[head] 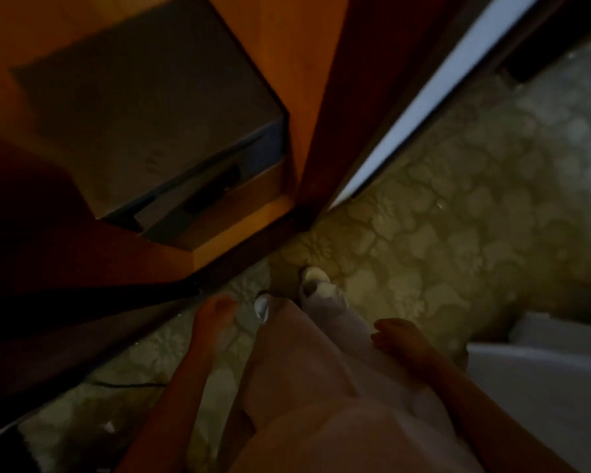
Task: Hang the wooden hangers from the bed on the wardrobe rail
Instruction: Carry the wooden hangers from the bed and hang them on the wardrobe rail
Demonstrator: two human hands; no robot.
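**A:** Looking down from the head view, what stands before the person?

**B:** The open wardrobe (82, 35), its orange wood filling the upper left. A grey box (144, 107) sits on its bottom board, close to the front edge.

**A:** And the hands?

**B:** Both hang beside the legs, over the patterned floor (458, 206). The left hand (215, 315) is just off the wardrobe's front edge, its fingers pointing down, relaxed and holding nothing. The right hand (396, 336) hangs next to the pale trousers (297, 370), its fingers loosely curled and holding nothing.

**A:** Where are the wooden hangers?

**B:** I cannot tell. The view is dark and blurred, and it shows no hanger or rail.

**A:** Anything else?

**B:** Two white shoes (316, 279) stand on the floor near the wardrobe's front corner. A pale strip (423, 107) runs along the dark panel on the wardrobe's right side. A white surface (543, 387) fills the lower right, and I cannot tell whether it is the bed.
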